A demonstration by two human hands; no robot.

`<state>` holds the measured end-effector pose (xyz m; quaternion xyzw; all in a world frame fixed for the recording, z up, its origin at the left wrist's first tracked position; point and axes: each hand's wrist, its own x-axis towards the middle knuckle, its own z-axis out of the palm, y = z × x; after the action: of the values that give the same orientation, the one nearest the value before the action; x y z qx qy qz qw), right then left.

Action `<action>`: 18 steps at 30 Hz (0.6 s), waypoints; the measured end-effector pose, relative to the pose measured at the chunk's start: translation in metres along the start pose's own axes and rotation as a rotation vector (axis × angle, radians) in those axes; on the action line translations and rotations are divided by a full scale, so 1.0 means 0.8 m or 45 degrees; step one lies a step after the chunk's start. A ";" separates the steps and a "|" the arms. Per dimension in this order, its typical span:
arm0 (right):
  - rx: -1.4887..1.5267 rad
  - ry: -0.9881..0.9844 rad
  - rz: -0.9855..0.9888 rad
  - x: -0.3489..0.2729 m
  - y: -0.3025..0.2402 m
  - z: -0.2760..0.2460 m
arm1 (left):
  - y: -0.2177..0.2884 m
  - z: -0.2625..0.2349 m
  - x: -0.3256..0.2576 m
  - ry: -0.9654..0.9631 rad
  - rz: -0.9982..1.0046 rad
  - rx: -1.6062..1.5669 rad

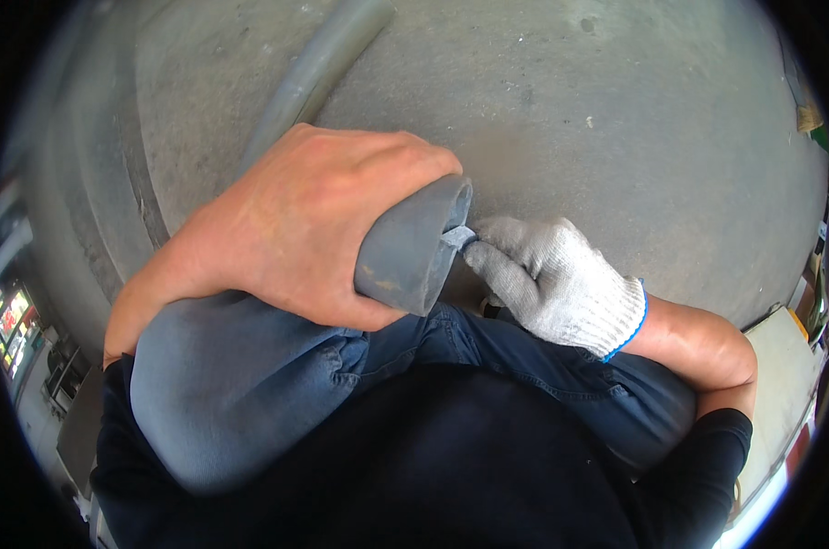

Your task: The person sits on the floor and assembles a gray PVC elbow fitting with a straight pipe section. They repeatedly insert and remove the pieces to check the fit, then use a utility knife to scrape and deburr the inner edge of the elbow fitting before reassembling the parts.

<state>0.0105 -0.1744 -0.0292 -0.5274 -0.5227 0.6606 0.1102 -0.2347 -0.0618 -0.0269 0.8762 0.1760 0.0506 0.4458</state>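
Firstly, one grey tube, above the far edge of the lap; one bare left hand, wrapped round it; one gloved right hand, fingertips closed on one pale scrap at the tube's rim. Likely best: tube braced, touch light.

The short pipe piece is a matt dark grey, marked with a tan smudge and paler scuffs along its rim. A light bluish-grey scrap shows at its mouth. The knitted glove is off-white with fine ribbing, greyish on the fingers and bordered in bright blue. The jeans are faded blue, the shirt black. The long pipe is grey, the floor mottled grey with pale flecks.
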 end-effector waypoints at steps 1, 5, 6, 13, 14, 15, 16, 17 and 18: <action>0.027 -0.015 -0.015 -0.002 0.002 0.003 | 0.002 -0.001 -0.001 -0.006 0.002 -0.003; 0.263 -0.206 0.214 -0.004 -0.019 0.003 | 0.006 -0.007 -0.003 -0.016 0.022 0.003; 0.361 -0.282 0.375 -0.003 -0.030 0.001 | 0.007 -0.008 -0.004 -0.022 0.034 0.004; 0.065 -0.054 -0.113 -0.007 -0.013 -0.013 | 0.008 -0.010 0.009 -0.050 0.022 0.039; -0.306 0.115 -0.280 -0.002 -0.007 -0.015 | 0.007 -0.009 0.009 -0.052 0.020 0.035; -0.478 0.199 -0.358 0.000 -0.007 -0.018 | 0.006 -0.009 0.010 -0.054 0.017 0.031; -0.649 0.281 -0.439 0.002 -0.006 -0.021 | 0.005 -0.008 0.010 -0.055 0.010 0.030; -0.625 0.257 -0.425 0.004 -0.004 -0.020 | 0.005 -0.007 0.010 -0.062 -0.004 0.032; -0.602 0.232 -0.411 0.006 -0.001 -0.018 | 0.005 -0.006 0.010 -0.069 -0.018 0.034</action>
<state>0.0203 -0.1624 -0.0298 -0.5056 -0.7271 0.4445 0.1346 -0.2274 -0.0574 -0.0214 0.8820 0.1707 0.0214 0.4388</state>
